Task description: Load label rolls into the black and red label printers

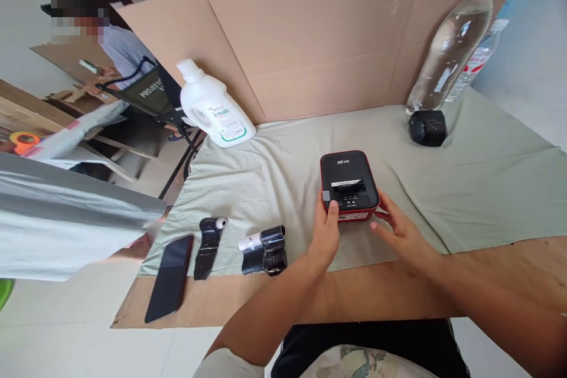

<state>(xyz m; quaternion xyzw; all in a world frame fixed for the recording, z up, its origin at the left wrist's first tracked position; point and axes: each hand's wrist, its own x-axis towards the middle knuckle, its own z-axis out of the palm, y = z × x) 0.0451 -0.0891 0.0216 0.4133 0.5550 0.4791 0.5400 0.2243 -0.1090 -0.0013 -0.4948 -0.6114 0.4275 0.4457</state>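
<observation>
A small black-topped printer [349, 168] with red sides sits on the pale green cloth, a paper slot and several small marks on its top. My left hand [326, 227] grips its front left corner, thumb on the top edge and fingers along the side. At the front right corner, my right hand [401, 227] has its fingers curled against the side, with the thumb held off the front; some of these fingertips are hidden. To the left lie two rolls of shiny dark film, a single roll [209, 247] and a wider pair [264, 250].
A dark phone [169, 277] lies at the front left edge. Behind stand a white jug [217, 106], a large water bottle [456, 47], a smaller bottle [477, 62] and a black block [427, 128], before a cardboard screen [328, 41]. Another person [126, 50] sits beyond, at left.
</observation>
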